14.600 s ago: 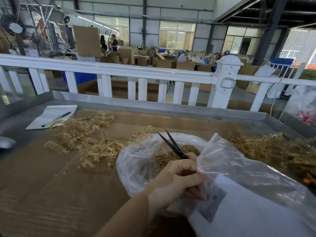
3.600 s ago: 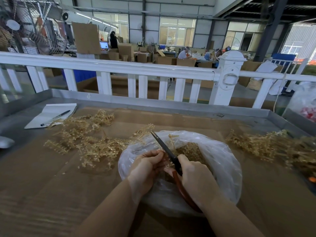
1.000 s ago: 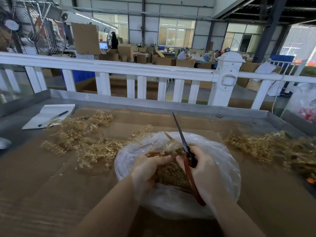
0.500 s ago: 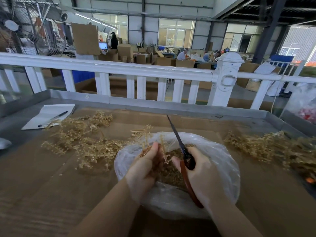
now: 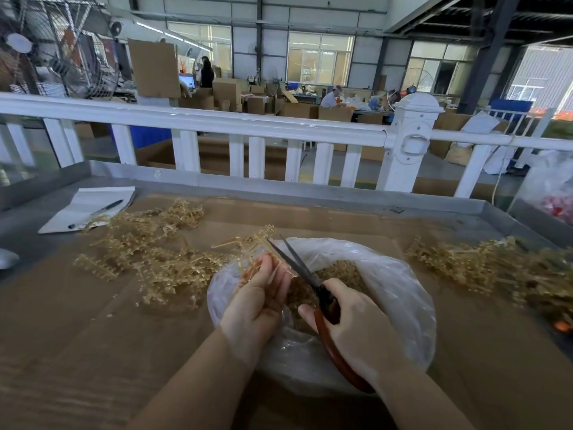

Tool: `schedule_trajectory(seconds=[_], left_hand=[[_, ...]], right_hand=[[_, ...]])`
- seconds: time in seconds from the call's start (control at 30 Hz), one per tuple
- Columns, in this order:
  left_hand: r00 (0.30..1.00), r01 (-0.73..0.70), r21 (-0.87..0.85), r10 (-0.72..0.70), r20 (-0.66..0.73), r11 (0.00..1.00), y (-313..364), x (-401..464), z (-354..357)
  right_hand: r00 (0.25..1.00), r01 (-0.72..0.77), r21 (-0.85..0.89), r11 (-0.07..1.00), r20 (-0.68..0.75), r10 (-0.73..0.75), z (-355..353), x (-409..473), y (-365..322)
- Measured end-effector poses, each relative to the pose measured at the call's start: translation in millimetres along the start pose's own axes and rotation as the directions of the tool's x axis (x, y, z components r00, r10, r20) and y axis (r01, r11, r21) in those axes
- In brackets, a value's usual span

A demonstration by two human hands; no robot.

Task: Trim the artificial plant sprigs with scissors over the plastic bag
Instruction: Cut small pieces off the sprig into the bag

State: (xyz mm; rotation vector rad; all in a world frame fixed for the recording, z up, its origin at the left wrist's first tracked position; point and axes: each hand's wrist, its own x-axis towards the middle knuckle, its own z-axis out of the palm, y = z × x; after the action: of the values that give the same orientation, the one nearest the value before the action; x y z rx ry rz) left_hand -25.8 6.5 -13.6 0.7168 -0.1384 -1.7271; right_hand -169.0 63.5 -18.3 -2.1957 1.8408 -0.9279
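Note:
A clear plastic bag (image 5: 400, 293) lies open on the cardboard-covered table, with tan trimmings inside. My left hand (image 5: 260, 302) holds a tan artificial sprig (image 5: 251, 243) over the bag's left rim, the sprig pointing up and away from me. My right hand (image 5: 353, 324) grips the red-handled scissors (image 5: 322, 305). Their dark blades are slightly parted and reach up-left to the sprig's stem, just above my left fingers.
A loose pile of tan sprigs (image 5: 148, 252) lies left of the bag and another heap (image 5: 483, 268) lies to the right. A white notepad with a pen (image 5: 86, 207) sits at the far left. A white railing (image 5: 217, 122) borders the table's far side.
My left hand has lifted the sprig up and left, out over the bag's rim. The scissor blades have swung left and parted at the stem.

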Motion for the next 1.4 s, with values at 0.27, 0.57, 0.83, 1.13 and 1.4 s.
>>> schedule_trajectory(seconds=[0.27,0.57,0.83,1.13,1.4], left_hand=[[0.997,-0.026,0.021,0.024,0.076,0.999,-0.5,0.3,-2.2],[0.993,0.029,0.049,-0.035,0.113,0.998,-1.4,-3.7,-3.1],[0.992,-0.006,0.058,-0.001,0.128,0.998,-4.6,-0.5,-8.0],[0.994,-0.042,0.204,0.019,0.111,0.978,-8.5,-1.0,-6.3],[1.000,0.011,0.144,-0.013,0.014,0.989,-5.5,-0.5,-4.1]], right_hand=[[1.000,0.010,-0.046,0.999,0.018,-0.009,3.1,-1.0,1.1],[1.000,0.016,-0.058,0.998,0.019,-0.015,4.6,-0.6,2.7],[1.000,0.004,-0.054,0.999,0.003,-0.004,5.0,-0.6,5.3],[1.000,-0.004,-0.042,0.999,-0.028,0.003,1.4,0.4,6.1],[0.999,0.037,-0.077,0.996,-0.016,-0.038,8.9,-5.3,7.3]])
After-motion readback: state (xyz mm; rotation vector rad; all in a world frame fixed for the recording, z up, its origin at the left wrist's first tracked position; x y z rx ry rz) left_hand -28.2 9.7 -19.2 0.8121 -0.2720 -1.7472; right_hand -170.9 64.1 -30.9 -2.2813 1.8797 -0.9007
